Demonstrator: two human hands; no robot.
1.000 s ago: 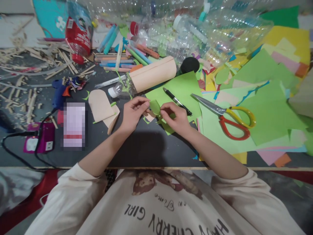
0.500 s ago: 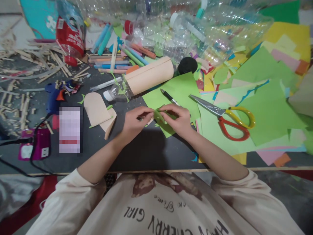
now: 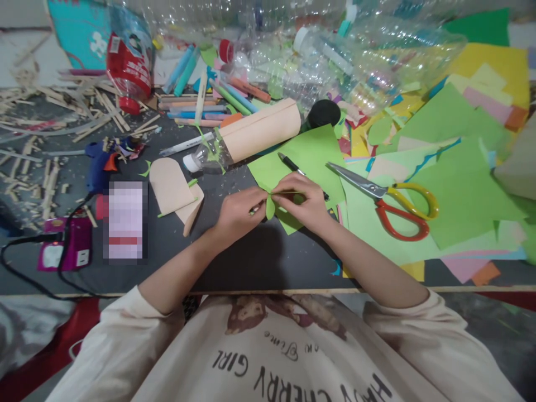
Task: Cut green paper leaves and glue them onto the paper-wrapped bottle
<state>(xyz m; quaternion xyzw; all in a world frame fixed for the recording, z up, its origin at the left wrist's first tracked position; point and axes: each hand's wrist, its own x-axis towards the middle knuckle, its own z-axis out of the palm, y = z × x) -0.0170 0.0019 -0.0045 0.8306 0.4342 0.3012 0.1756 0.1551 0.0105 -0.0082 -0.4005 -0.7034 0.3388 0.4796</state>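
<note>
Head view: the left hand (image 3: 237, 212) and right hand (image 3: 309, 205) meet fingertip to fingertip above the dark tabletop (image 3: 251, 262), both pinching a small green paper piece (image 3: 270, 207) that hangs between them, near the person's edge of the tabletop. Just behind the hands lies a green sheet (image 3: 312, 152) with a black pen (image 3: 298, 169) resting on it. Scissors (image 3: 389, 202) with yellow and red handles lie to the right on more green paper, and a paper-wrapped bottle (image 3: 255, 134) lies on its side farther back.
</note>
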